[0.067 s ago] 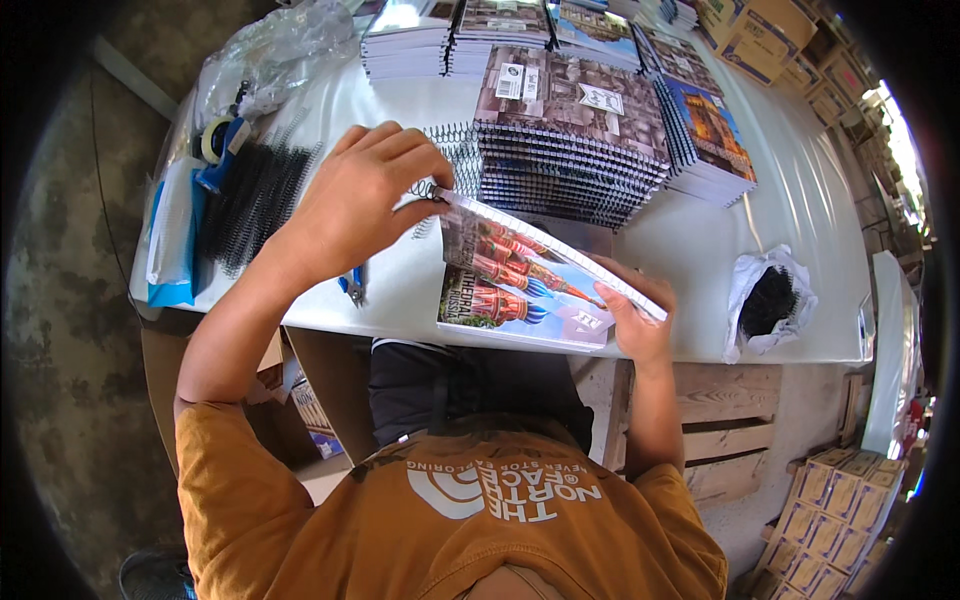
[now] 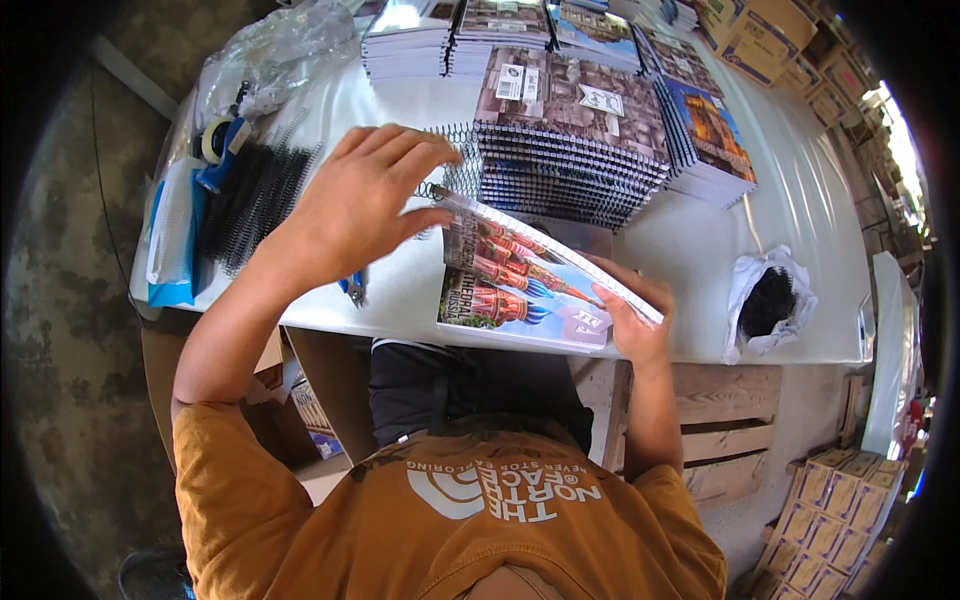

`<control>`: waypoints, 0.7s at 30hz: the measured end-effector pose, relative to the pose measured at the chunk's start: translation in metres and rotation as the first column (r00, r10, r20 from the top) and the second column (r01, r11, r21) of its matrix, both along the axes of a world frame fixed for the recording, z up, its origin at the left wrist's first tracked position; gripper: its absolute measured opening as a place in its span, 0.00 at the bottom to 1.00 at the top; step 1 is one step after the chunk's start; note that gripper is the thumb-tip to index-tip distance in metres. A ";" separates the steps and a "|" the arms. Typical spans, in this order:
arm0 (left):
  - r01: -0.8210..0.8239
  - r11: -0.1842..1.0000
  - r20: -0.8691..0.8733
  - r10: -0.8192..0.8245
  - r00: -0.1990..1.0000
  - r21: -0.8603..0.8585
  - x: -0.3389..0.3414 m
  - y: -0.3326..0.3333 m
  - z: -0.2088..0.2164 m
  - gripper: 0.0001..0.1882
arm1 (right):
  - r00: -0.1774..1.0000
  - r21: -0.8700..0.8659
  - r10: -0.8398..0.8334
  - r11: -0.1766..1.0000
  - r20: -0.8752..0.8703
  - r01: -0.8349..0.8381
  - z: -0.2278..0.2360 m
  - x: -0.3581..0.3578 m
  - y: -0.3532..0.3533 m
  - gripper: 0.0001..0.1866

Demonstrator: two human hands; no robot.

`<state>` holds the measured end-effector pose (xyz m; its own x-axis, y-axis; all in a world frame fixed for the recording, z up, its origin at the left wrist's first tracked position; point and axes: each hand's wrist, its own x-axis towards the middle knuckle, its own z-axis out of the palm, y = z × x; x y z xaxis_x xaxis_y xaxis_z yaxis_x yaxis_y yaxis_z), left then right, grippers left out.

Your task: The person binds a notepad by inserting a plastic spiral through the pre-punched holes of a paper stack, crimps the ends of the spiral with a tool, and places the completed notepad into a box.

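Note:
My right hand (image 2: pixel 640 308) grips the right end of a notebook (image 2: pixel 520 285) with a colourful cathedral photo on its cover, tilted at the table's front edge. Along its upper edge runs a row of punched holes. A dark spiral coil (image 2: pixel 430 190) sticks out at the notebook's left corner; how far it runs into the holes I cannot tell. Around that coil end, my left hand (image 2: pixel 375 195) is open, thumb and fingers apart. Just beyond lie loose spiral coils (image 2: pixel 457 150), beside a tall stack of spiral-bound notebooks (image 2: pixel 570 130).
On the left lie a heap of black coils (image 2: pixel 250 205), a blue tape dispenser (image 2: pixel 225 155), a blue-and-white packet (image 2: pixel 175 235) and blue-handled pliers (image 2: pixel 352 288). A white bag of black pieces (image 2: pixel 770 300) sits at right. More notebook stacks (image 2: pixel 405 45) stand at the back.
My left thumb and fingers have spread apart, letting go of the coil end at the notebook's corner. The right hand keeps its hold, with the notebook nearly unmoved.

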<state>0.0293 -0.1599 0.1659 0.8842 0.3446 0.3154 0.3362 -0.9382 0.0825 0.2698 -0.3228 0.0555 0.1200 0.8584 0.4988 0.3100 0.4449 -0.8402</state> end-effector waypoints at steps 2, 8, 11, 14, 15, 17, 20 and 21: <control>0.049 0.997 0.107 -0.055 0.993 0.054 -0.003 -0.005 -0.005 0.12 | 0.999 0.027 -0.007 1.000 0.044 0.006 0.001 -0.002 -0.001 0.15; -0.044 0.992 -0.048 0.050 0.998 0.120 0.002 -0.006 0.013 0.15 | 0.997 -0.017 0.015 1.000 -0.082 -0.017 -0.001 -0.010 -0.003 0.16; 0.123 0.992 -0.129 -0.117 0.985 0.040 -0.010 0.005 0.008 0.14 | 0.986 -0.083 0.023 0.996 -0.167 -0.038 -0.006 -0.016 -0.003 0.16; -0.125 0.992 -0.345 0.126 0.930 0.024 0.002 -0.004 0.027 0.17 | 0.998 0.038 -0.004 0.999 0.057 0.002 -0.010 -0.013 0.001 0.16; -0.037 0.987 -0.235 0.073 0.969 0.153 0.001 -0.002 0.019 0.16 | 0.997 0.037 -0.022 0.999 0.074 0.019 -0.009 -0.014 0.000 0.15; 0.057 0.979 -0.072 -0.044 0.996 0.196 -0.007 0.003 0.000 0.14 | 0.995 0.094 -0.025 0.995 0.101 0.016 -0.008 -0.016 0.002 0.15; 0.043 0.994 -0.198 -0.023 0.980 0.099 -0.013 0.002 0.005 0.13 | 0.993 0.124 -0.027 0.992 0.118 0.012 -0.007 -0.019 0.003 0.15; 0.017 0.987 -0.182 0.012 0.983 0.157 -0.008 0.000 0.005 0.13 | 0.992 0.126 -0.026 0.992 0.120 0.011 -0.007 -0.020 0.002 0.15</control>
